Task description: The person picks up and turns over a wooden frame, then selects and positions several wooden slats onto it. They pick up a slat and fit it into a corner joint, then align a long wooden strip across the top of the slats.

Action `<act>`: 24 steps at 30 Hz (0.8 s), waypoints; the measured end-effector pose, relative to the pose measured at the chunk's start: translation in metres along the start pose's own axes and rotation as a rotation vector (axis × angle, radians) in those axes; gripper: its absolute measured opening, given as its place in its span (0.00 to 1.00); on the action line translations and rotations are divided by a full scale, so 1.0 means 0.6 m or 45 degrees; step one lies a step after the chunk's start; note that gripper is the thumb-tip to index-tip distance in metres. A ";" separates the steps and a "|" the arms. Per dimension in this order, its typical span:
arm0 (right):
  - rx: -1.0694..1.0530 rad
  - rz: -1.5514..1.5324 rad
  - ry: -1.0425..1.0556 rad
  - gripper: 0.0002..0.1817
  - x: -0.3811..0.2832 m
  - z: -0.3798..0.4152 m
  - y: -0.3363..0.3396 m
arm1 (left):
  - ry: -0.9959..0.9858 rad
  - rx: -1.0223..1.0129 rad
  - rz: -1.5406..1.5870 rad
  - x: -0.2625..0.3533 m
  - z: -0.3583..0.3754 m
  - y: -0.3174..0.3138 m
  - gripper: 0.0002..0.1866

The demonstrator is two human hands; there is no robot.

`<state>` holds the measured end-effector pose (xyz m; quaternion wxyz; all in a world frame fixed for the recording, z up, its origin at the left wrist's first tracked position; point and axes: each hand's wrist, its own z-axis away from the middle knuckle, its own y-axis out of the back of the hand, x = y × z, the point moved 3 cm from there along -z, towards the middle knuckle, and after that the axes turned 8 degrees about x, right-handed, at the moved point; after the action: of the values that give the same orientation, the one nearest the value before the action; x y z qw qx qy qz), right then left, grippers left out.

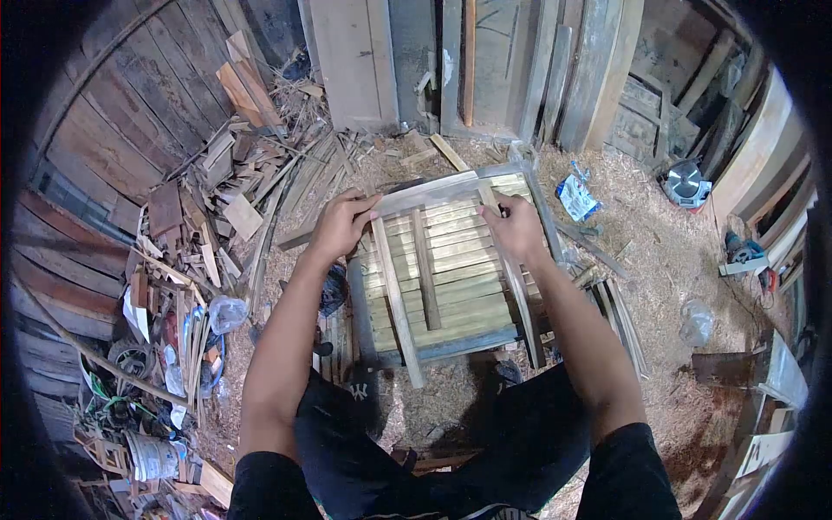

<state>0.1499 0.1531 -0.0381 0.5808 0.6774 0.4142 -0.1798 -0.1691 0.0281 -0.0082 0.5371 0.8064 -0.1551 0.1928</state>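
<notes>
A slatted wooden tabletop (468, 314) with a grey frame stands low in front of my knees. Across its far edge lies a pale wooden crosspiece (429, 192). Two long wooden strips run from it towards me: the left strip (395, 299) and the right strip (513, 273), their near ends overhanging the tabletop. Between them rests a shorter wooden strip (425, 273). My left hand (343, 225) pinches the corner where crosspiece and left strip meet. My right hand (517, 227) is closed around the right strip's far end; a small dark spot shows by its fingers, too small to name.
Scrap wood (247, 186) is heaped at the left, with a bucket (154, 457) nearer me. On the sawdust floor at the right are a blue-white packet (575, 198), a circular saw (686, 185) and a power tool (742, 250). Boards (351, 65) lean at the back.
</notes>
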 end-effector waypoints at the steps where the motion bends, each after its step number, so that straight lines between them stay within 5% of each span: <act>1: 0.000 -0.002 -0.003 0.25 0.003 -0.001 0.000 | -0.048 -0.011 -0.054 0.004 -0.001 0.002 0.20; 10: -0.084 -0.029 -0.200 0.29 0.013 -0.012 0.005 | -0.133 0.030 0.010 0.029 -0.004 0.003 0.19; 24: -0.245 -0.063 -0.094 0.38 0.013 -0.023 0.018 | -0.189 0.034 -0.008 0.031 -0.008 0.005 0.18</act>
<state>0.1593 0.1686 -0.0333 0.6533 0.6009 0.4246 -0.1783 -0.1550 0.0308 0.0047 0.5140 0.8260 -0.1894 0.1330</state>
